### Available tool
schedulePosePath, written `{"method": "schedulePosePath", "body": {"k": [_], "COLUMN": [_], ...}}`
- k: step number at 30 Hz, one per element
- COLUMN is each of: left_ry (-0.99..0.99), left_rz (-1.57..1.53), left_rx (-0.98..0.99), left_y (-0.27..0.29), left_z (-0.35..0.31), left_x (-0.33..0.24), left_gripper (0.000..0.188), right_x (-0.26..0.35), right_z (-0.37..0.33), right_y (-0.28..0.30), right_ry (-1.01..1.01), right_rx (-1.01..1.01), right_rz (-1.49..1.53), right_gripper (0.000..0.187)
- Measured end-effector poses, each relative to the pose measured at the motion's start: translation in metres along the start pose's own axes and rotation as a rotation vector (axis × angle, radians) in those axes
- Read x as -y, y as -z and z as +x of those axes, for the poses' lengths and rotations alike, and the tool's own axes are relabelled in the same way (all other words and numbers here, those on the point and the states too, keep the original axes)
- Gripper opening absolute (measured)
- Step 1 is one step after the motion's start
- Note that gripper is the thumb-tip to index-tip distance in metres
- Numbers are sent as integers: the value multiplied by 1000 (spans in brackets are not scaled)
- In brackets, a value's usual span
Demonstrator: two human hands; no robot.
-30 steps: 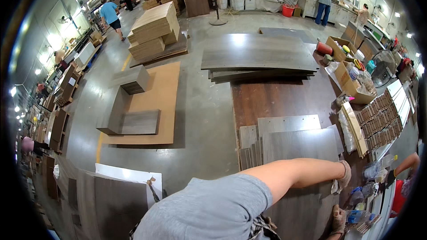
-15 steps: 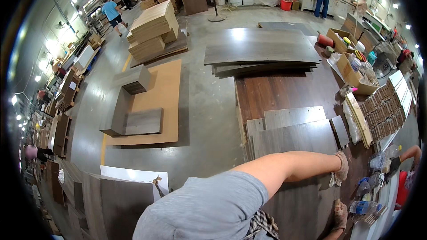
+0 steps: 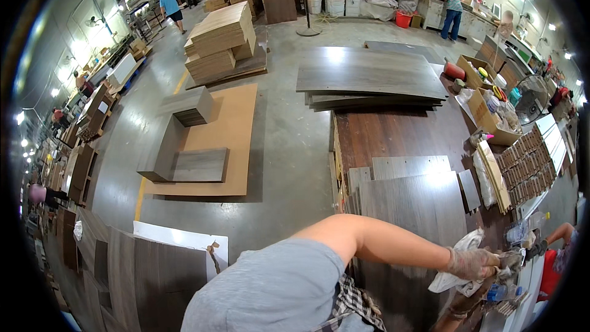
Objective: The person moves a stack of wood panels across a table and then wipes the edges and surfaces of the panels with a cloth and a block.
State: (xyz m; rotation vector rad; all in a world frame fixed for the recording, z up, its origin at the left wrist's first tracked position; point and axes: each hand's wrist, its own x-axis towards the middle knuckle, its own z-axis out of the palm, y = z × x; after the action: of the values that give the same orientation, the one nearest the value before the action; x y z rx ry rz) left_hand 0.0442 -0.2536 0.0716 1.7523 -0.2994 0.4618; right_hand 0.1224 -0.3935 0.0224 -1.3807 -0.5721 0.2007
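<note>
My left hand, in a thin worn glove, reaches across the worktable to its right side. A crumpled white cloth is bunched at this hand, which is closed on it. Just below, my right hand is close to the left one, beside a plastic bottle with a blue cap. Its fingers are partly hidden and I cannot tell what they hold. Under my left arm lies a large grey wood-grain panel. A greyish item at my left fingertips is too small to make out.
Stacked grey panels lie at the table's far end. Open cardboard boxes, bundled brown strips and a fan stand right. A co-worker's arm is nearby. Panels lean at lower left; boards are piled on the floor.
Both hands have moved: the left reaches further right and lower with the cloth, and the right has come up close to it. The view has shifted slightly.
</note>
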Motion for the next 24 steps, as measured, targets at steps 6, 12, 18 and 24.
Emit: {"method": "schedulePosePath", "body": {"k": [6, 12, 18, 24], "left_ry": [-53, -432, -496, -606], "left_rz": [24, -125, -112, 75], "left_rx": [-95, -497, -722, -859], "left_y": [82, 151, 168, 197], "left_z": [-68, -101, -145, -195], "left_x": [-51, -201, -220, -263], "left_gripper": [52, 75, 72, 70], "right_x": [-12, -22, -9, 1], "right_z": [-11, -13, -6, -24], "right_y": [-23, -11, -32, -42], "right_ry": [-233, -104, -153, 11], "right_rx": [318, 278, 345, 334], "right_rz": [100, -78, 40, -141], "right_gripper": [40, 30, 32, 31]}}
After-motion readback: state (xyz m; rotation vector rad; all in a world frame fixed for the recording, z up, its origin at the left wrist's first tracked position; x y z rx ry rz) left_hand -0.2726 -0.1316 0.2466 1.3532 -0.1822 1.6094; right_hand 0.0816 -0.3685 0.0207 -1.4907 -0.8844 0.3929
